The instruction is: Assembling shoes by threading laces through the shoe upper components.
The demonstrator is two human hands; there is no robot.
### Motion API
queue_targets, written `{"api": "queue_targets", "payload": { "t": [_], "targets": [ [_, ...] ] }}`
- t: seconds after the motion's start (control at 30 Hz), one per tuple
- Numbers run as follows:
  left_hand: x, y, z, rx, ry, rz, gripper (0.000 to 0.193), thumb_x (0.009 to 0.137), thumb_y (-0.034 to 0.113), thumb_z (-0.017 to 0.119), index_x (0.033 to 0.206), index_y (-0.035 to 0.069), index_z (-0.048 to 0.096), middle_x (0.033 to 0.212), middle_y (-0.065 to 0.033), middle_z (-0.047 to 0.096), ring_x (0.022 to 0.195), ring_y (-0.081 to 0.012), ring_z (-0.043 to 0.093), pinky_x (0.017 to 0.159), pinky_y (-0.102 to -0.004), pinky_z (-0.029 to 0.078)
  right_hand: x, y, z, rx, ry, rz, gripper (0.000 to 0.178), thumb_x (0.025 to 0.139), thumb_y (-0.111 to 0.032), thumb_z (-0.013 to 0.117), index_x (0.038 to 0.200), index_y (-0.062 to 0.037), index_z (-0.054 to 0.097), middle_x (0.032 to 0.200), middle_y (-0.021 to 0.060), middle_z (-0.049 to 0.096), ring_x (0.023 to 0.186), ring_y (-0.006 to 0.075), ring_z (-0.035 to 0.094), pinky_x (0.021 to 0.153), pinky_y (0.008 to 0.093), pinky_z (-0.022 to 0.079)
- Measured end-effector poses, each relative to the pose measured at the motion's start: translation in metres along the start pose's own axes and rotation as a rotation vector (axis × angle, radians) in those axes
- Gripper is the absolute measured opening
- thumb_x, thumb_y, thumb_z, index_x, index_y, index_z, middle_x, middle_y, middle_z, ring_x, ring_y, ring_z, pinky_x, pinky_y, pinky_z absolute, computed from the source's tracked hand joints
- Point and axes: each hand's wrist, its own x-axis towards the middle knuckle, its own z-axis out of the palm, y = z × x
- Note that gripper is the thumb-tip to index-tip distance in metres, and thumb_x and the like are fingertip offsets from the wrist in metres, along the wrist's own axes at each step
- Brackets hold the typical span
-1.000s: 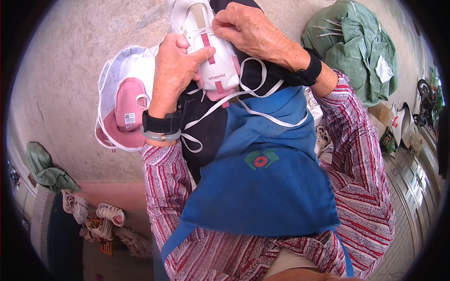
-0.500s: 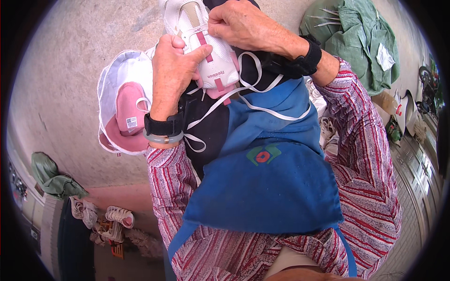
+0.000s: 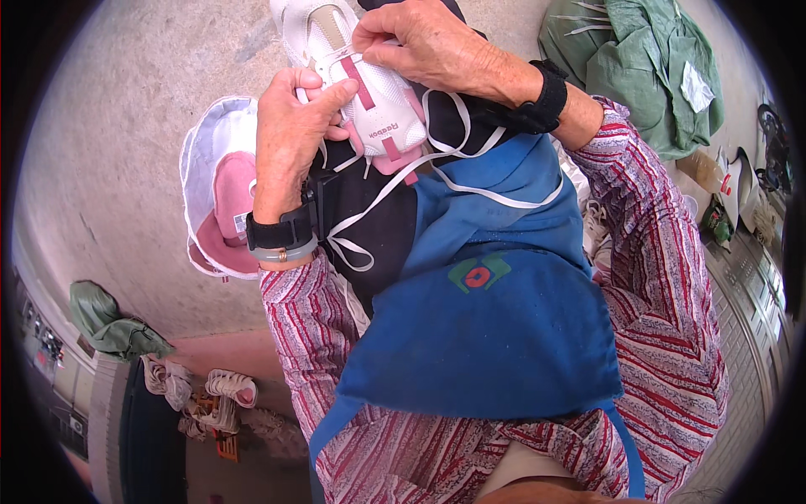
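So the white-and-pink shoe (image 3: 382,113) is up at the top of the view, resting over the dark trousers (image 3: 369,197) on the person's lap, far end running out at the upper edge. The left hand (image 3: 290,122) has its grip clamped on one side of it, thumb laid flat across the white upper and fingers curled at the edge. The right hand (image 3: 428,46) comes in from the other side — its grip is together, thumb and fingers pinched on a thin white lace (image 3: 340,52) crossing the middle of the shoe. The actual fingertips are partly hidden, fwiw.

More white cord (image 3: 499,198) loops loosely below the shoe, over the trousers and onto the blue apron (image 3: 487,344). Both wrists have black straps, and there's a pale bangle (image 3: 285,253) on the left.

Just beside the left hand sits a white-rimmed thing with pink inside (image 3: 235,189) — can't tell exactly what. A big green sack (image 3: 646,80) is on the floor past the right arm, and a few more shoes (image 3: 231,386) are piled lower left, near a smaller green bundle (image 3: 109,326).
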Motion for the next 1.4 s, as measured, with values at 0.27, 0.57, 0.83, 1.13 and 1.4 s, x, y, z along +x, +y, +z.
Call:
{"api": "queue_targets", "payload": {
  "t": [0.27,0.57,0.83,1.13,1.4],
  "targets": [
    [0.004,-0.003,0.002,0.007,-0.009,0.016,0.033,0.074,0.015,0.077,0.082,0.005,0.046,0.062,-0.0039,0.055,0.049,-0.0084,0.054,0.043,-0.0181,0.047,0.004,0.001,0.006,-0.146,0.028,-0.085,0.013,0.079,-0.008,0.055,0.072,0.0028,0.054,0.066,0.0234,0.056,0.068,0.0382,0.060,0.057,0.0426,0.045],
    [0.002,-0.004,0.005,-0.036,0.019,0.028,0.037,0.072,0.016,0.078,0.082,0.004,0.045,0.061,-0.0052,0.056,0.047,-0.0102,0.057,0.042,-0.0188,0.045,0.004,-0.003,0.004,-0.147,0.032,-0.041,0.013,0.078,-0.008,0.052,0.070,0.0033,0.053,0.064,0.0240,0.055,0.065,0.0403,0.059,0.056,0.0446,0.045],
    [0.000,-0.003,0.006,-0.029,0.023,0.006,0.030,0.075,0.011,0.076,0.081,0.005,0.047,0.064,-0.0036,0.055,0.051,-0.0072,0.054,0.045,-0.0174,0.049,0.007,0.000,0.016,-0.237,-0.042,-0.139,0.013,0.076,-0.008,0.053,0.071,0.0041,0.054,0.065,0.0244,0.056,0.066,0.0404,0.059,0.057,0.0446,0.046],
    [-0.005,0.003,0.010,-0.008,0.177,0.178,0.028,0.075,0.011,0.073,0.090,-0.001,0.052,0.074,-0.0072,0.060,0.058,-0.0120,0.060,0.047,-0.0232,0.048,0.008,0.006,-0.009,-0.265,0.033,-0.192,0.013,0.078,-0.011,0.057,0.081,0.0018,0.059,0.075,0.0214,0.059,0.075,0.0365,0.060,0.067,0.0414,0.047],
    [0.009,0.011,0.014,0.859,0.186,0.772,0.020,0.075,0.004,0.064,0.093,0.005,0.057,0.083,-0.0126,0.062,0.076,-0.0303,0.062,0.067,-0.0376,0.049,0.002,-0.001,-0.035,-0.274,0.098,-0.177,0.014,0.079,-0.011,0.057,0.080,0.0024,0.060,0.074,0.0197,0.057,0.075,0.0346,0.058,0.068,0.0396,0.046]
  ]
}}
